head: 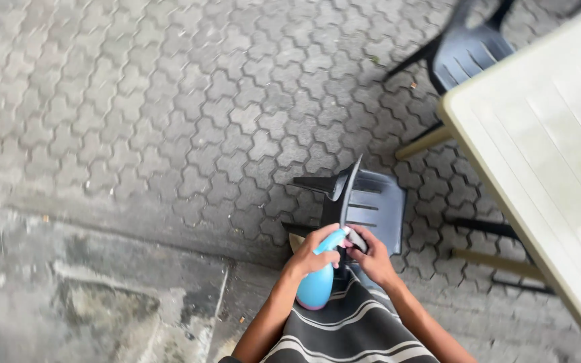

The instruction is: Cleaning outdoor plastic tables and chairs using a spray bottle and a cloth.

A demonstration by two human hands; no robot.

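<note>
A light blue spray bottle is held low in front of me, over my striped grey and white clothing. My left hand is wrapped around its neck. My right hand grips the white nozzle end of the sprayer head. Just beyond both hands stands a dark grey plastic chair, its backrest nearest to me.
A cream plastic table fills the right side, with a second dark chair at its far end. Grey interlocking pavers cover the ground; a cracked concrete strip runs along the near left.
</note>
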